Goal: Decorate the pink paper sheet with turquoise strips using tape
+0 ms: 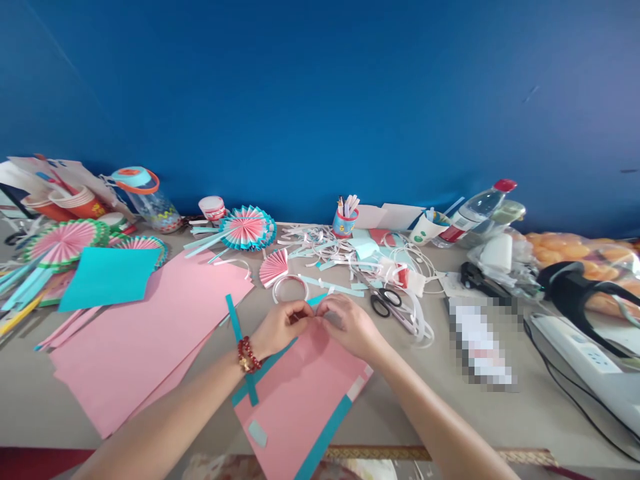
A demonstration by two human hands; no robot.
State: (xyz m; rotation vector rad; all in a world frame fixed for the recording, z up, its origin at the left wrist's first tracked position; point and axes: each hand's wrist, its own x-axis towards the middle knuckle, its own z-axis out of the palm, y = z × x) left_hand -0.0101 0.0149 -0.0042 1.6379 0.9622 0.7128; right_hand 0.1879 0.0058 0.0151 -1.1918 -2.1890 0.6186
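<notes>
A pink paper sheet [300, 407] lies at an angle in front of me, with teal strips [327, 437] along its side edges. Both hands meet at its far end: my left hand [280, 328] and my right hand [351, 325] each have thumb and fingers pinched together there. A short piece of teal strip shows just beyond the fingertips; the fingers hide how it joins the sheet. One loose teal strip [233, 317] runs beneath my left wrist, which wears a red bead bracelet [247, 355]. A pale patch [257, 433] sits on the sheet's near left part.
Large pink sheets [150, 333] and a teal sheet [109, 277] lie left. Folded paper rosettes [249, 228] stand behind. A tape roll [291, 289], black-handled scissors [385, 302] and paper scraps [320, 243] lie beyond my hands. A power strip [575, 343] and bottle [475, 210] are right.
</notes>
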